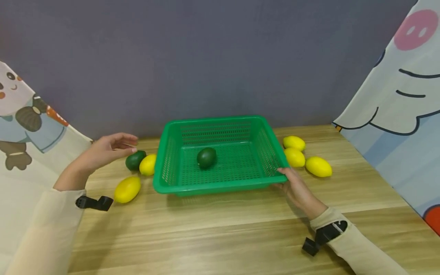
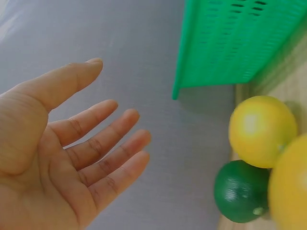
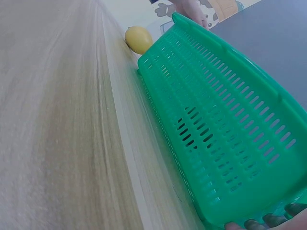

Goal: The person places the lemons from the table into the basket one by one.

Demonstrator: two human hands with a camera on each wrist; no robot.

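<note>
A green plastic basket (image 1: 220,187) with slotted walls stands in the middle of the table, one dark green avocado (image 1: 206,158) inside it. My right hand (image 1: 298,190) grips the basket's near right corner, thumb over the rim and fingers beneath. In the right wrist view only its fingertips (image 3: 273,220) show, against the basket wall. My left hand (image 1: 110,151) is raised left of the basket with nothing in it, its fingers spread apart in the left wrist view. Near it lie a second avocado (image 1: 135,160), a lemon (image 1: 148,165) beside the basket, and a nearer lemon (image 1: 127,189).
To the right of the basket lie three more lemons: a far one (image 1: 294,143), a middle one (image 1: 294,157) and an outer one (image 1: 318,167). A grey wall panel (image 1: 220,57) rises behind the wooden table (image 1: 220,236). Cartoon-printed cloths hang at both sides.
</note>
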